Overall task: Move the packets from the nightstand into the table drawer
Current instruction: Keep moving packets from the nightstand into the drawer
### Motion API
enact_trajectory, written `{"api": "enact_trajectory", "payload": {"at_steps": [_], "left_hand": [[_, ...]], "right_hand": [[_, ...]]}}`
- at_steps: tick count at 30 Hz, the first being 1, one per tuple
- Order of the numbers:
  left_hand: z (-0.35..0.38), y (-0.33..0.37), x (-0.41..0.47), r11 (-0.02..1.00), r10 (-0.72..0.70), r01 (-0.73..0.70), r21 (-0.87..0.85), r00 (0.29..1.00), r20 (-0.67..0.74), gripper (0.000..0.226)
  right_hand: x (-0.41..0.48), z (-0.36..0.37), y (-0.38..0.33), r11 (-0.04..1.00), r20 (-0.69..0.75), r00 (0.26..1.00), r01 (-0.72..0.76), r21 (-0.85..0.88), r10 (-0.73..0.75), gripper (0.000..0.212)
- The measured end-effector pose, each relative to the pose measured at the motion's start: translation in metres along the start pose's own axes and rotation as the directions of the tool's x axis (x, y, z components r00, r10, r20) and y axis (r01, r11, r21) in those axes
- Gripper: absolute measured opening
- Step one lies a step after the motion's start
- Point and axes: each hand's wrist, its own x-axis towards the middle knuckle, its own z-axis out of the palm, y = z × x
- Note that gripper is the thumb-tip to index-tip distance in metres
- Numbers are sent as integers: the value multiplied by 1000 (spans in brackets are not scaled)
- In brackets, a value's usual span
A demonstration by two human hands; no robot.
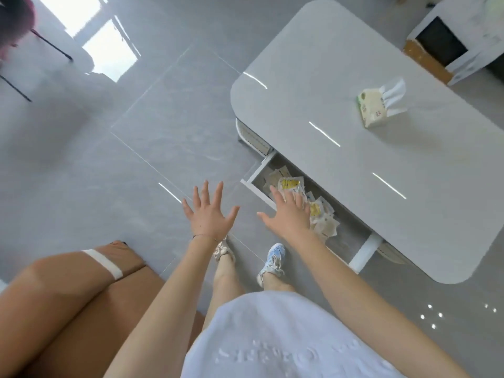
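Packets (301,203) lie heaped in the open table drawer (259,186), which is pulled out from under the grey table (341,77) so you can drop things in from above. Your right hand (289,214) hovers over the heap with fingers spread and nothing pinched, which suggests a release. Your left hand (208,214) is splayed and empty over the floor, likely for balance. The nightstand can't be identified here, so check it for leftovers.

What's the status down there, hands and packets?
Left hand open, empty, over floor. Right hand open, over the open table drawer. Packets piled inside drawer. Nothing in the way.
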Motion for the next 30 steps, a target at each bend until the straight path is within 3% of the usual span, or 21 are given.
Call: {"api": "enact_trajectory", "payload": {"at_steps": [14, 22, 30], "left_hand": [[-93, -204, 31, 929, -335, 311, -199, 937, -96, 70], [-131, -308, 46, 810, -540, 493, -319, 838, -77, 71], [-157, -402, 63, 674, -695, 631, -385, 718, -40, 71]], "right_hand": [[40, -11, -251, 925, 27, 946, 321, -205, -322, 79], [63, -11, -386, 749, 145, 856, 507, -427, -497, 77], [101, -3, -519, 565, 279, 755, 637, -524, -593, 75]]}}
